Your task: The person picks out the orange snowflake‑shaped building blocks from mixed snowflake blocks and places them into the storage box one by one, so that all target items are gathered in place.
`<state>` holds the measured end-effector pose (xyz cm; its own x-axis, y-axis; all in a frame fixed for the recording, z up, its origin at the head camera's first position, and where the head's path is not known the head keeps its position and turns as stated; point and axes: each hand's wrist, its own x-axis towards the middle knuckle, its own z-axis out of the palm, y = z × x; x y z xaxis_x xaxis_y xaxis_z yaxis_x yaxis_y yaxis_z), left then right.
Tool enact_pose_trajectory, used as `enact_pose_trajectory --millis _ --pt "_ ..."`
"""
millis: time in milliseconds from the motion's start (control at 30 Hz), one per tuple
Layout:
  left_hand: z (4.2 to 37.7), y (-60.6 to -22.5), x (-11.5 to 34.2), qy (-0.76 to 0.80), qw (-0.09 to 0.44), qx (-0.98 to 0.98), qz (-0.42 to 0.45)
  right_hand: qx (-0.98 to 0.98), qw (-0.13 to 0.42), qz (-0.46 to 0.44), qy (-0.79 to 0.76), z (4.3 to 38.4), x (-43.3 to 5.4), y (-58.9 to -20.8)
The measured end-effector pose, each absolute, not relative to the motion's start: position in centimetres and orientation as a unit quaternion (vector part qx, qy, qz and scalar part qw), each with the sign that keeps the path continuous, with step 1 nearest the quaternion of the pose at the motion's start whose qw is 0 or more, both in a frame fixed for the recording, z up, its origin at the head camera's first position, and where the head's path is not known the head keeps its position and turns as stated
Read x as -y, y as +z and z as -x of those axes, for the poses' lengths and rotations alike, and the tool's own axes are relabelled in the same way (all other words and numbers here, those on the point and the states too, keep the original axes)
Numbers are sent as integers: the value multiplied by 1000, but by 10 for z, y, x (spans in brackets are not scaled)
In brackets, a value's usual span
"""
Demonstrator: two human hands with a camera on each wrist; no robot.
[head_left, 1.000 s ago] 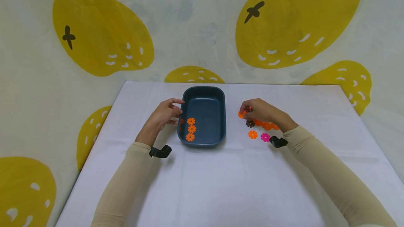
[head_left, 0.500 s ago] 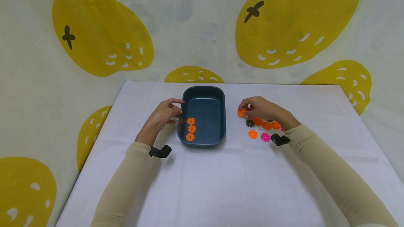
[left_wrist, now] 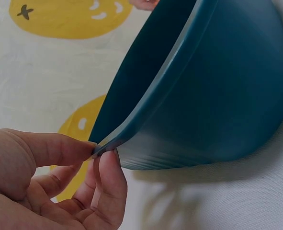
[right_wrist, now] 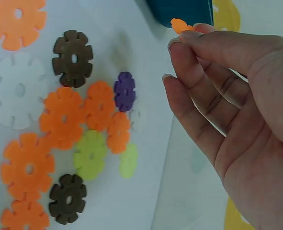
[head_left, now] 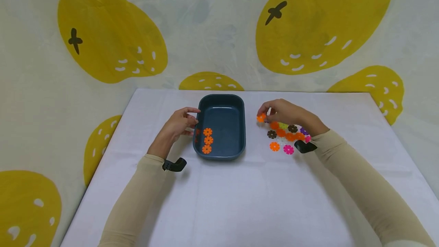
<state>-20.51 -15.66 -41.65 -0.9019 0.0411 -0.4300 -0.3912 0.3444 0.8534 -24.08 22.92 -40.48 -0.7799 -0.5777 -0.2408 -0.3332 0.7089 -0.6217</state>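
A dark teal tray (head_left: 223, 125) stands on the white table, with three orange notched discs (head_left: 208, 140) in a column along its left side. My left hand (head_left: 179, 124) pinches the tray's left rim between thumb and fingers, plain in the left wrist view. Between the thumb and fingertips of my right hand (head_left: 282, 111) is an orange notched disc (head_left: 261, 117), raised over the table to the right of the tray. Below that hand lies a loose spread of notched discs: orange, a brown disc (right_wrist: 73, 58), a purple disc (right_wrist: 125, 91), a white disc (right_wrist: 20, 90), yellow-green and pink.
The white-covered table (head_left: 219, 197) ends at a back edge just behind the tray. Beyond it hangs a pale cloth (head_left: 212, 29) printed with large yellow fruit shapes. Each wrist wears a dark band with a camera.
My right hand has lifted slightly away from the loose discs with an orange disc, uncovering more of the spread. My left hand and the tray stay where they were.
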Motion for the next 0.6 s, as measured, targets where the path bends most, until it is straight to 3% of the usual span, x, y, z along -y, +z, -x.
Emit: enact_pose_trajectory --millis 600 --pt "204 -415 155 557 195 -800 113 -883 228 276 -304 244 -217 -373"
